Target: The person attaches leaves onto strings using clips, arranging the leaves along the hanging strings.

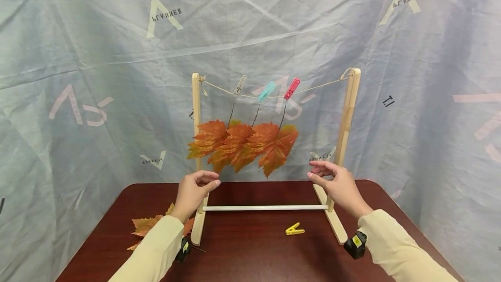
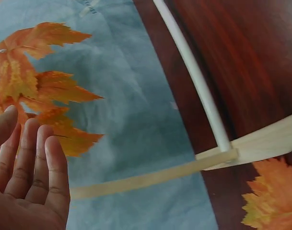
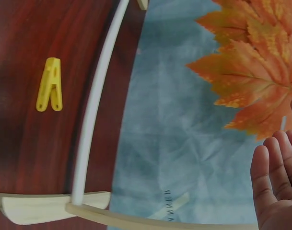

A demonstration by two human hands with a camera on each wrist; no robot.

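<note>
Three orange maple leaves (image 1: 274, 145) hang by dark stems from a string (image 1: 321, 86) on a wooden stand. Clear (image 1: 240, 85), teal (image 1: 266, 91) and red (image 1: 292, 88) clothespins pin them up. Just below the leftmost leaf, beside the left post, is my left hand (image 1: 196, 190), its fingers relaxed and holding nothing. My right hand (image 1: 332, 182) hovers before the right post, also with nothing in it; the right wrist view shows its fingers (image 3: 277, 167) loosely extended. A yellow clothespin (image 1: 295, 229) lies on the table between the stand's feet.
More maple leaves (image 1: 145, 225) lie on the table (image 1: 250, 247) at the left, partly behind my left sleeve. A white crossbar (image 1: 266, 208) joins the stand's wooden feet (image 1: 330, 216). Grey printed cloth (image 1: 250, 21) hangs behind the table.
</note>
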